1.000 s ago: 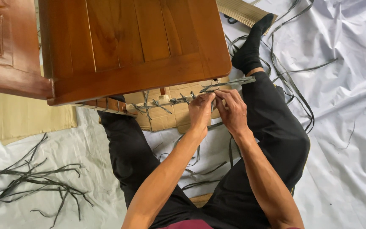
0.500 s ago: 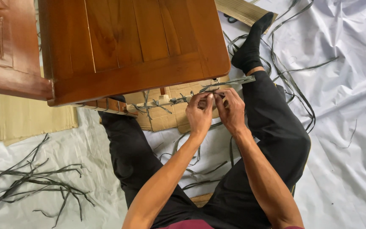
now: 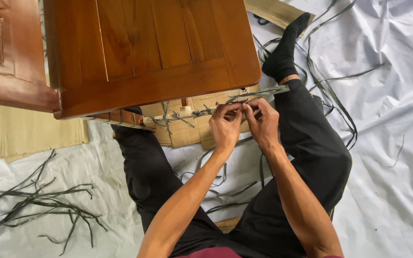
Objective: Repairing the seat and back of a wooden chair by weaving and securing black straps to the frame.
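Hands meet at the thin slat (image 3: 216,109) under the wooden tabletop (image 3: 158,52): your left hand (image 3: 225,125) and right hand (image 3: 263,123) both pinch a grey strap (image 3: 259,93) wrapped there, above your knees.

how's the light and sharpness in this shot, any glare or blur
Head view: soft, even daylight, no hard shadows; a mild sheen on the wooden tabletop but no blown-out glare; the white sheet is bright yet keeps its creases; left hand and right hand on the strip-bound bar look sharp, without motion blur; straight edges bow slightly toward the frame borders.
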